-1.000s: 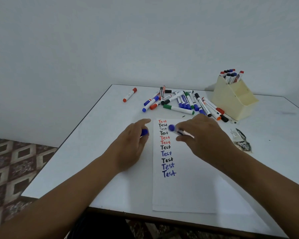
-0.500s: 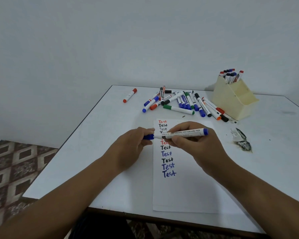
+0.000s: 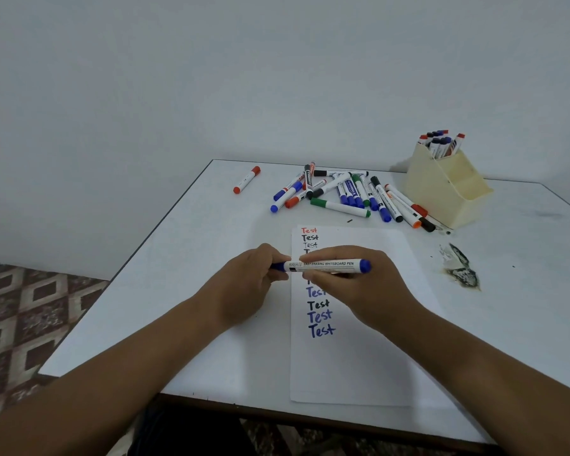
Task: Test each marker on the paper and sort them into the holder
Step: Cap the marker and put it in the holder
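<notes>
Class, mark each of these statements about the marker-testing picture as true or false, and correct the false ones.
1. Both hands hold one blue whiteboard marker level above the paper. True.
2. The cream holder is empty. False: several markers stand in its back compartment.
3. A red marker lies alone, left of the marker pile. True.
4. The lowest "Test" on the paper is red. False: it is blue; the top one is red.
5. The left hand rests flat on the table. False: it grips the marker's blue cap end, while the right hand holds the barrel.
</notes>
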Motion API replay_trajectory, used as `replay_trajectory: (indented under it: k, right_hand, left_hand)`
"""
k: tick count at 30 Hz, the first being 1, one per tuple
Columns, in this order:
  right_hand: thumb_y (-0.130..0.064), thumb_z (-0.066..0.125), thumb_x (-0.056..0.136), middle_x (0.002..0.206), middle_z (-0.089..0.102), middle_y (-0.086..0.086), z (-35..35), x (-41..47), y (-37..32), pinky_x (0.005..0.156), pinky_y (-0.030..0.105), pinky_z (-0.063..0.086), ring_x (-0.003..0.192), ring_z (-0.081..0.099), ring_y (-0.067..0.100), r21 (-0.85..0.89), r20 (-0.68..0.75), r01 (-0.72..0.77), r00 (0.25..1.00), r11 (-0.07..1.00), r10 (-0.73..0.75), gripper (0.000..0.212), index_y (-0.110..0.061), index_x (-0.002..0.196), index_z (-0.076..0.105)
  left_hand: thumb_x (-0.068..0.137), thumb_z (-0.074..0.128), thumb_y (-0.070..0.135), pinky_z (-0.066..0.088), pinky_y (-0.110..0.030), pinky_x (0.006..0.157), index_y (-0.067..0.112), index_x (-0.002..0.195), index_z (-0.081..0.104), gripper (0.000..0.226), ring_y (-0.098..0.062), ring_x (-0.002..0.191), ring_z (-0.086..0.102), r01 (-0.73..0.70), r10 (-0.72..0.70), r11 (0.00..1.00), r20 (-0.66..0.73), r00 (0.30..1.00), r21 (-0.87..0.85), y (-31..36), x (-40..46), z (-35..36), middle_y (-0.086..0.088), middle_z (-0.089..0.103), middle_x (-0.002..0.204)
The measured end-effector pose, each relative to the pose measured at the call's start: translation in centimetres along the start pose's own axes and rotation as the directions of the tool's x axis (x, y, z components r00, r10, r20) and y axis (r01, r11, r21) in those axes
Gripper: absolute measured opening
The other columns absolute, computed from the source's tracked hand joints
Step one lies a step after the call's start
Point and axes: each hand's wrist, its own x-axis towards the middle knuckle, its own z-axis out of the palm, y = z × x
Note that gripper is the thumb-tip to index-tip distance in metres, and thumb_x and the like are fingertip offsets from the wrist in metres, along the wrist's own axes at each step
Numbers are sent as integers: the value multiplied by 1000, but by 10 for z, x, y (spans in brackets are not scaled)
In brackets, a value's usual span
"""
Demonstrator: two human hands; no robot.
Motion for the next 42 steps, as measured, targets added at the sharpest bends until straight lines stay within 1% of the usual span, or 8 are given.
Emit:
replay_trajectory:
  k: [9, 13, 15, 19, 24, 26, 35, 42]
  right_hand:
    - [-14, 76, 88, 86, 76, -12, -1, 6, 4, 77, 18, 58, 81, 73, 8, 108, 23, -112, 994, 988, 110, 27, -40, 94, 73]
    - [-15, 77, 85, 90, 77, -7, -25, 15, 8, 84, 29, 60, 84, 73, 12, 159, 25, -211, 977, 964, 210, 15, -26, 96, 77]
    - [-16, 78, 85, 88, 77, -7, -44, 24, 11, 85, 33, 60, 82, 73, 12, 94, -71, -200, 976, 975, 207, 17, -24, 100, 76]
    - [-16, 84, 80, 90, 77, 1, -96, 56, 22, 77, 31, 56, 82, 72, 14, -52, -296, -183, 942, 982, 160, 53, -32, 123, 57]
    - [-16, 80, 84, 91, 68, 20, -165, 103, 17, 67, 42, 55, 79, 67, 34, -202, -443, -176, 894, 963, 70, 77, -34, 138, 28]
    - [-17, 75, 88, 92, 67, 21, -190, 119, 17, 60, 41, 55, 72, 68, 34, -239, -463, -179, 885, 955, 50, 73, -34, 137, 25]
    - [-12, 46, 99, 96, 64, 23, -254, 149, 40, 74, 54, 57, 80, 69, 38, -339, -602, -222, 798, 914, -30, 45, -27, 137, 27]
    - [-11, 47, 102, 82, 60, 15, -256, 157, 70, 51, 33, 43, 62, 59, 26, -416, -626, -247, 776, 875, -78, 40, -17, 138, 31]
  left_hand:
    - [98, 56, 36, 43, -22, 75, 25, 112, 56, 18, -8, 92, 55, 27, -27, 1000, 39, 999, 4, 4, 6, -1, 10, 61, 104]
    - [70, 63, 79, 42, -27, 101, 43, 146, 27, 92, 2, 122, 44, 21, -26, 999, 190, 981, 26, -5, 14, -2, 21, 45, 138]
    - [67, 56, 87, 35, -37, 112, 43, 153, 14, 105, -7, 137, 33, 26, -46, 995, 215, 976, 98, -6, 20, -4, 14, 34, 152]
    - [75, 45, 85, 22, -37, 119, 34, 156, 14, 101, -9, 147, 18, -30, -19, 975, 217, 976, 218, -1, 43, -3, 11, 20, 162]
    - [83, 44, 79, 28, -38, 117, 25, 152, 30, 89, -14, 144, 25, -79, 42, 957, 133, 990, 281, -3, 89, 4, 5, 32, 158]
    - [84, 45, 78, 29, -38, 116, 26, 151, 31, 86, -13, 144, 27, -52, 22, 960, 111, 994, 275, -4, 100, 12, 6, 33, 157]
    - [88, 29, 78, 20, -37, 120, 27, 156, 24, 85, -14, 149, 20, -71, -29, 903, 225, 974, 423, -13, 113, 32, 5, 21, 163]
    - [87, 30, 79, 22, -36, 120, 30, 155, 24, 84, -12, 148, 24, -53, -35, 909, 203, 978, 414, -14, 114, 36, 7, 23, 162]
